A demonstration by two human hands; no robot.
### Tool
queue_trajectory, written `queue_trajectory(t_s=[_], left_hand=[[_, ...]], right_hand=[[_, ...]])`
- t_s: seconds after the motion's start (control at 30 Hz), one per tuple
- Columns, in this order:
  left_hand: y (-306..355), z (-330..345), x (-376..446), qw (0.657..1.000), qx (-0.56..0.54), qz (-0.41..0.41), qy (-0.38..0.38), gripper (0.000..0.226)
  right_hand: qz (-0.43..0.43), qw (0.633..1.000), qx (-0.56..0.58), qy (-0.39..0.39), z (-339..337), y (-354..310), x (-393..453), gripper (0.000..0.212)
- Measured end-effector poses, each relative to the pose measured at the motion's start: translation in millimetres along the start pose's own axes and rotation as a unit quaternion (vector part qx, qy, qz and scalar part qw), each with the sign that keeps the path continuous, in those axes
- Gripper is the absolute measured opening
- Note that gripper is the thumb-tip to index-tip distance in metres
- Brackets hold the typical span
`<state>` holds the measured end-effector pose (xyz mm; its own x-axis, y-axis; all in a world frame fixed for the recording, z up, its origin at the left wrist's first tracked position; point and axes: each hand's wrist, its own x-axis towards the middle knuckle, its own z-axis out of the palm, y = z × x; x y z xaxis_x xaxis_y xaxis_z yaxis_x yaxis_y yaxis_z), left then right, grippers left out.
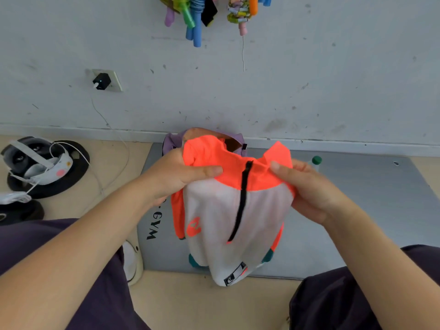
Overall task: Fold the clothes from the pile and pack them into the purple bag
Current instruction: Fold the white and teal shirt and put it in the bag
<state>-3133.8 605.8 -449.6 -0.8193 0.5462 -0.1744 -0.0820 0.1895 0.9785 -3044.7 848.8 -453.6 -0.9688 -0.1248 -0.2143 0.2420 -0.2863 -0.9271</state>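
A: Where does the packing stand?

B: Midway, I'd judge. Both hands hold one garment, an orange and white jacket [235, 210] with a black zip, up in the air over a grey mat [345, 222] on the floor. The left hand [181, 177] pinches the orange collar edge, thumb on top and fingers curled behind. The right hand [307, 189] grips the other side the same way.

A: Is it folded?

B: It hangs bunched and narrowed, so perhaps partly; I can't say it's finished.

A: And the purple bag?

B: The purple bag [171, 144] sits just behind the jacket against the wall, its mouth open. What's inside is hidden.

A: The pile?

B: Not in view, so I can't tell how many clothes are left.
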Motion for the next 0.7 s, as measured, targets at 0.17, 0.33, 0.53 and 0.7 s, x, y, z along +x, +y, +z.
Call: queue_trajectory(t_s=[0.17,0.33,0.53,0.7], left_hand=[[-6.9,-8.0,4.1,0.995,-0.005,0.003,0.096,0.024],[-4.6,-7.7,3.9,0.988,-0.093,0.096,0.078,0.015],[-6.6,-12.3,5.7,0.986,-0.052,0.090,0.131,0.012],[-13.6,-11.2,7.7,0.973,0.098,0.075,0.195,0.004]], right_hand=[[0.004,1.000,-0.025,0.004,-20.1,-9.4,-1.6,0.021],[0.087,0.987,-0.103,-0.081,-17.3,-6.1,-3.2,0.035],[0.008,0.992,-0.127,0.007,-17.0,-7.4,-3.3,0.035],[-0.034,0.990,-0.115,0.072,-12.4,-7.6,-3.8,0.032]])
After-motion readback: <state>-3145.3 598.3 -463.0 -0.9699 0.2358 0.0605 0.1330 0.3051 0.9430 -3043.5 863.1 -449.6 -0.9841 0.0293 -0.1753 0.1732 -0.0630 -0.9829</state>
